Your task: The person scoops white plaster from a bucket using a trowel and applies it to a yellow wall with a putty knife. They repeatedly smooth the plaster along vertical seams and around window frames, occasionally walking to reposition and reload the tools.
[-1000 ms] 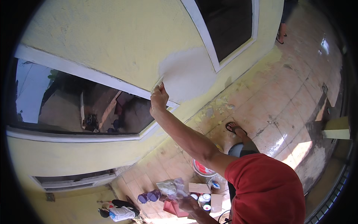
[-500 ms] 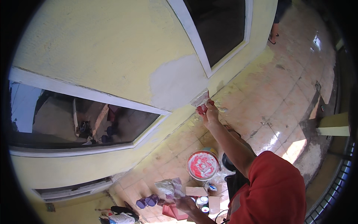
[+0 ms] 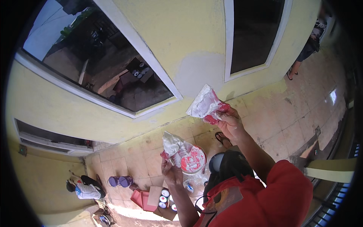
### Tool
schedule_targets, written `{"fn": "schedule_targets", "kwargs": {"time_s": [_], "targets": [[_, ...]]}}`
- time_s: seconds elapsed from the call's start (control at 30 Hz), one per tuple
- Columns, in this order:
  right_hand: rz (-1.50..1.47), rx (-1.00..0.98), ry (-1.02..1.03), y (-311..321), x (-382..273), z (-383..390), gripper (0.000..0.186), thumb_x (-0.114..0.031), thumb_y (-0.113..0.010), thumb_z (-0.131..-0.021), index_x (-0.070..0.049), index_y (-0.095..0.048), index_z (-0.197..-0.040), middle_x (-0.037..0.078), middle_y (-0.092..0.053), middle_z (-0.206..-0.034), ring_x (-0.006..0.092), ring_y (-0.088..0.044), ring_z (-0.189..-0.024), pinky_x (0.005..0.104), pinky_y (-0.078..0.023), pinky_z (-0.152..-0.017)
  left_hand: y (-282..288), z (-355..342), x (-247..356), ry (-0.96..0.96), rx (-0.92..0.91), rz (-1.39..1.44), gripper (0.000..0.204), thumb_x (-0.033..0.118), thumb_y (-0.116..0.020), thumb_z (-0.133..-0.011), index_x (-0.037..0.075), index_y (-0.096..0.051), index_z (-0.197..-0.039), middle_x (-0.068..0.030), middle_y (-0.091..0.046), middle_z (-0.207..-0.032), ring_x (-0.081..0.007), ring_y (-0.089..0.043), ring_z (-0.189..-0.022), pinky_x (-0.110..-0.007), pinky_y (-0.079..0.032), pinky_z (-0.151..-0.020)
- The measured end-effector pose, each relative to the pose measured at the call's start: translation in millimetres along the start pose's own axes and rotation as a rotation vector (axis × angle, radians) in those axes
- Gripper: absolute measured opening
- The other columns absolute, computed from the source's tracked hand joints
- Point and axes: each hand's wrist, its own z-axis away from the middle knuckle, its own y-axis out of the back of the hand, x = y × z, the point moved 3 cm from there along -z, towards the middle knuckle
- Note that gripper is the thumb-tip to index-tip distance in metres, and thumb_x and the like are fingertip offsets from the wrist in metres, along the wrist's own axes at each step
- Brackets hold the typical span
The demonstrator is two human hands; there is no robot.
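Observation:
My right hand (image 3: 230, 123) is closed around the red handle of a wide putty knife (image 3: 204, 103), whose blade is coated in white filler. It is raised in front of the wall, and from this angle I see no contact with it. Lower and to the left, my left hand (image 3: 172, 173) grips a second putty knife (image 3: 174, 145), with a thick load of white filler on its blade. Behind that blade and partly hidden by it is a bucket (image 3: 197, 163) with a round red top smeared white. A pale, smooth patch (image 3: 199, 72) marks the yellow wall between two windows.
Below the windows lies a tiled floor (image 3: 272, 128). An open carton of cans (image 3: 165, 200), a red box (image 3: 141, 198) and purple containers (image 3: 120, 181) stand lower left. One person (image 3: 87, 188) is at the far left, another (image 3: 312, 39) at the upper right.
My right hand with its putty knife has come back from the wall's base and up. My left hand has risen to beside the bucket. The view has shifted, bringing both people more into sight.

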Motion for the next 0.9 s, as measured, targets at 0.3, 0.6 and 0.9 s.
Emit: {"fn": "schedule_targets", "kwargs": {"time_s": [0.3,0.6,0.9], "targets": [[0.881,-0.819,0.612,-161.8,10.1,155.3,0.034,-0.015,-0.062,-0.102,-0.011,-0.064,-0.136,0.033,-0.061,-0.134,0.0516,-0.056,-0.131,0.0613,-0.042,-0.112,-7.5,129.3,71.8,0.216,-0.119,0.033,0.056,0.003,-0.065,-0.086,-0.013,-0.05,-0.137,-0.0211,-0.067,-0.125,-0.0256,-0.072,-0.107,-0.035,-0.061,-0.094],[0.942,-0.92,0.812,-208.0,25.5,233.2,0.038,-0.04,-0.051,-0.106,-0.017,-0.074,-0.124,0.018,-0.064,-0.14,0.0476,-0.049,-0.139,0.0617,-0.033,-0.118,-51.8,214.9,136.5,0.115,-0.175,0.076,0.05,0.0,-0.062,-0.088,-0.013,-0.052,-0.135,-0.0218,-0.067,-0.124,-0.0266,-0.071,-0.109,-0.036,-0.061,-0.095],[1.036,-0.866,0.764,-176.3,14.9,243.8,0.055,-0.049,-0.04,-0.109,-0.008,-0.074,-0.123,0.019,-0.064,-0.139,0.0449,-0.05,-0.14,0.0596,-0.032,-0.119,-69.4,225.6,140.0,0.066,-0.194,-0.089,0.05,-0.002,-0.061,-0.086,-0.013,-0.054,-0.134,-0.0213,-0.067,-0.125,-0.0281,-0.071,-0.11,-0.039,-0.059,-0.099]]}}
